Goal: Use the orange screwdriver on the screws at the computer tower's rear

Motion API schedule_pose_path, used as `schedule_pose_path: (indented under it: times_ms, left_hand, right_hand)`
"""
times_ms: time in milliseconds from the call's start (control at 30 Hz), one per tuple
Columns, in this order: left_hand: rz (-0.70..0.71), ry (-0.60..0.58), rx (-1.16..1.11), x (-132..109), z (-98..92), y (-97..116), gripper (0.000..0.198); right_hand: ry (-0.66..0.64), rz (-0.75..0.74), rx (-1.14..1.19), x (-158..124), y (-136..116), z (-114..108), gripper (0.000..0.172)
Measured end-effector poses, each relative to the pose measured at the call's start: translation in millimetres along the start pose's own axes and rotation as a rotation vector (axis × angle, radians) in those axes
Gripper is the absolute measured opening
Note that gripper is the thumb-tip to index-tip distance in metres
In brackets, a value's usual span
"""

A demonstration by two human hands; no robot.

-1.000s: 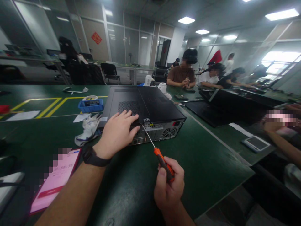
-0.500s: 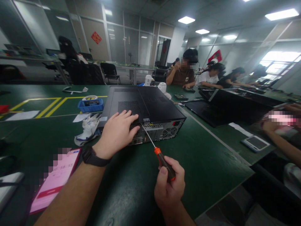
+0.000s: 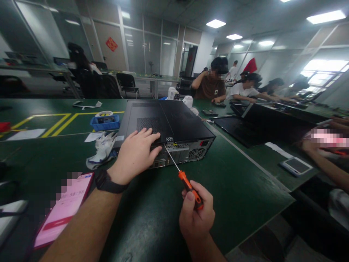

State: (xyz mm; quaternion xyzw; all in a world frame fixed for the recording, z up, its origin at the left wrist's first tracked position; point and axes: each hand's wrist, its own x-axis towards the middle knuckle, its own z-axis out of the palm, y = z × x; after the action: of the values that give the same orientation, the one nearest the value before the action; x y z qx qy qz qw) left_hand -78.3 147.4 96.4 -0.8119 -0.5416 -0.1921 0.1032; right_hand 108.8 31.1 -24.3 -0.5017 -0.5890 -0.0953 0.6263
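A black desktop computer case (image 3: 188, 122) lies on its side on the green table, its rear panel with the fan grille facing me. My left hand (image 3: 139, 154) rests with fingers spread on the top near the rear edge. In my right hand (image 3: 197, 214) is an orange and black screwdriver (image 3: 188, 182), gripped by the handle. Its shaft slants up and away to the rear panel, and the tip meets the case just under the top edge, right of my left thumb. Whatever the tip touches is too small to make out.
Left of the case are a blue bin (image 3: 105, 123), a work glove (image 3: 102, 151) and a phone with a pink screen (image 3: 67, 207). At right lie a black panel (image 3: 231, 127), another case (image 3: 272, 118) and a small white device (image 3: 296, 165). Co-workers sit at the table beyond.
The screwdriver handle has turned about its axis in my right hand, showing more orange. My left hand and the case have stayed put.
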Motion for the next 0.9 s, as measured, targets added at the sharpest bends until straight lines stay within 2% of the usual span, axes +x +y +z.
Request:
schedule_pose_path:
  times_ms: [167,300,400,567,767,900]
  left_hand:
    - [0.013,0.009,0.008,-0.3,0.9,-0.9,0.045]
    - [0.015,0.010,0.002,-0.6,0.0,-0.3,0.044]
    - [0.015,0.010,-0.003,-0.3,-0.3,-0.2,0.045]
    - [0.004,0.011,0.000,0.0,-0.2,-0.4,0.045]
    - [0.002,0.004,0.000,0.0,-0.7,0.4,0.045]
    - [0.009,-0.005,0.015,0.4,-1.3,0.5,0.047]
  right_hand:
    - [-0.007,0.045,0.011,-1.1,1.0,-0.6,0.024]
    - [-0.034,-0.039,0.088,5.5,-3.8,-1.1,0.028]
    - [-0.006,-0.071,0.100,5.7,-4.3,-0.1,0.029]
    - [0.000,-0.005,0.015,-2.5,1.6,0.4,0.027]
    - [-0.026,0.093,0.070,0.0,0.5,0.1,0.025]
    - [-0.028,0.041,0.115,6.8,-5.1,-0.7,0.027]
